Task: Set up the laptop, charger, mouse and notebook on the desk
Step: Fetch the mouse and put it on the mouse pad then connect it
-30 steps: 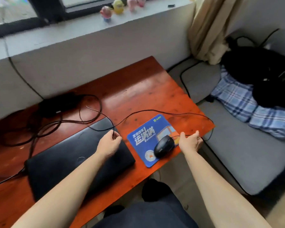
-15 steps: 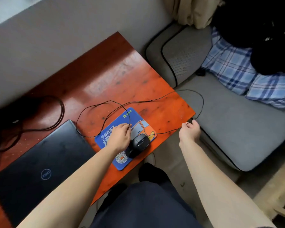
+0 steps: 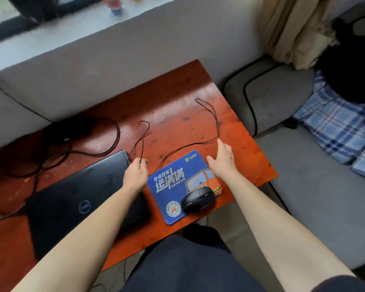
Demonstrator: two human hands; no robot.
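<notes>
Cables lay in loose dark loops at the far left of the desk point(image 3: 177, 114), where the charger point(image 3: 70, 131) showed only as a blurred black block near the wall, its cord point(image 3: 116, 135) curving toward the laptop point(image 3: 72, 197). That machine sat closed and flat on the near left part of the wood, logo up, at an angle to the desk edge, with our left forearm crossing over its right corner. Our left hand point(image 3: 136, 175) was just past that corner, between laptop and mouse pad point(image 3: 177, 182), thumb and fingertips pinched on the thin mouse cable point(image 3: 142, 144), which rose from the pinch in a narrow loop lying away from us. The blue pad rested at the near edge of the desk, and the black mouse point(image 3: 198, 202) sat on its near right corner, touching nothing but the pad. Our right hand point(image 3: 222, 160) hovered over the pad's far right corner, fingers straight and spread, gripping nothing; its longest fingertip reached the spot where the same cable bent back into a second, wider loop on the bare wood. Right of the desk stood a grey sofa point(image 3: 314, 197) with a blue plaid cloth point(image 3: 335, 131) and a black bag point(image 3: 350, 70).
</notes>
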